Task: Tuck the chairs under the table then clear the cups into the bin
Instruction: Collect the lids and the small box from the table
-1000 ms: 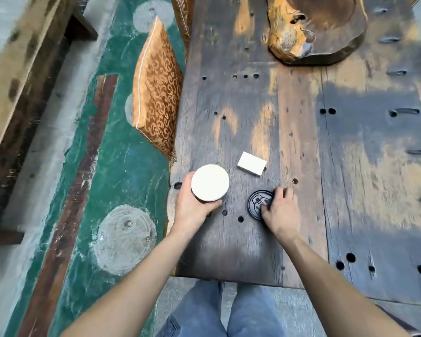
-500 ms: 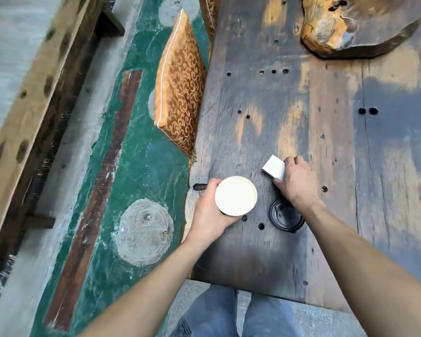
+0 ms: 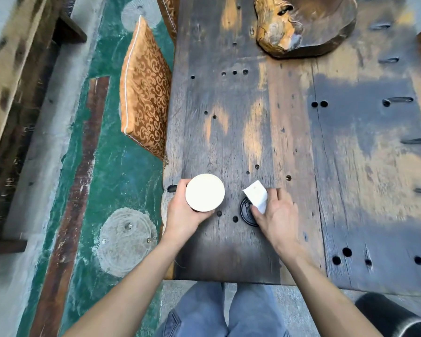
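Head view, left to right. Rough wooden beam (image 3: 15, 57) is running along the 9 to 11 o'clock edge. Green painted floor (image 3: 122, 178) is showing beside it, with pale round patches. Orange patterned cushion (image 3: 145, 93) is standing on edge at 10 o'clock, against the left side of the surface (image 3: 229, 117). Surface is showing as dark weathered planks full of drilled holes, filling 12 to 4 o'clock. Left hand (image 3: 182, 215) is sitting near the surface's left edge at 7 o'clock of centre. Its fingers are curling round the white cup (image 3: 205, 192) from the side. Cup is standing upright, mouth facing the camera; cannot tell if its base is touching the surface. Black lid (image 3: 245, 214) is lying flat on the surface just right of the cup, apart from it. Right hand (image 3: 277, 215) is sitting over the lid's right part, thumb and fingers pinching a folded white paper (image 3: 257, 195). Paper is overlapping the lid's top. Blue jeans (image 3: 199, 310) are showing at 6 o'clock below the surface's near edge. Carved wood slab (image 3: 306, 23) is resting on the surface at 1 o'clock. Black cylinder (image 3: 394, 317) is poking in at 5 o'clock; cannot tell what it is.
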`<state>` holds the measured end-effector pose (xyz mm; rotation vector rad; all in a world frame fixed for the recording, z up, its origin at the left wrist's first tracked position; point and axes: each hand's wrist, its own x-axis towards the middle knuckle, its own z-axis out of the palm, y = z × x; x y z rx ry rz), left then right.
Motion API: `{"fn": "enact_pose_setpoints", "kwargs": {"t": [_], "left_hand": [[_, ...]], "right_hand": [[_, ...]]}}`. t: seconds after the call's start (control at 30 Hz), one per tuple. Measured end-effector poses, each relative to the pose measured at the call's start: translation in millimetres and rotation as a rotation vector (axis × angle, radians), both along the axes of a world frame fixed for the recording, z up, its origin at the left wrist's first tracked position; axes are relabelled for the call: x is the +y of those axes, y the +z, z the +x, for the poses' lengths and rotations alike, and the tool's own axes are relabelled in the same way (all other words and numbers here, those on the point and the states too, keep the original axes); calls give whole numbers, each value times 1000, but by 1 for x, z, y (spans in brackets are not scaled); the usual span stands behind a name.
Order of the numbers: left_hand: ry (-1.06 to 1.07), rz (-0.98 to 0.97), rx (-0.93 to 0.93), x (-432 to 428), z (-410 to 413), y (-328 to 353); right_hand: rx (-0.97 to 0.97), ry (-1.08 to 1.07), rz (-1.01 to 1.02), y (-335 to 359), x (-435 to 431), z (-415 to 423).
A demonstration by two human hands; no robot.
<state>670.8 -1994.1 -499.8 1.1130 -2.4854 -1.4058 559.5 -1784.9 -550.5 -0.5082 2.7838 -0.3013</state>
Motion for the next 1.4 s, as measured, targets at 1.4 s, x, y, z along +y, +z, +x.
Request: {"fn": "enact_pose_setpoints", "kwargs": {"t": [1.4], "left_hand": [[-184, 59, 20, -13, 16, 11]], "right_hand": [[-875, -808, -1218, 7, 60, 16]]}}
